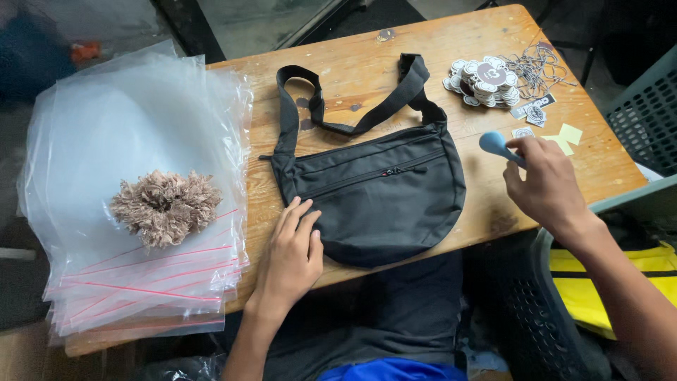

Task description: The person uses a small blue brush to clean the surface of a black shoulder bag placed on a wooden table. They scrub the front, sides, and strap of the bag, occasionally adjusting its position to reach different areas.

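Observation:
A black shoulder bag (384, 194) with a long strap lies flat in the middle of the wooden table (352, 77). My left hand (293, 254) rests palm down on the bag's lower left corner, fingers together. To the right of the bag, my right hand (543, 183) is closed around a small blue tool (495, 144), whose rounded end sticks out toward the bag.
A stack of clear zip bags with red seals (127, 127) covers the table's left end, a tan fluffy bundle (166, 207) on top. Round paper tags (483, 83), thin strings (539, 67) and small stickers (536, 113) lie at the far right. Dark plastic baskets (645, 113) stand beside the table.

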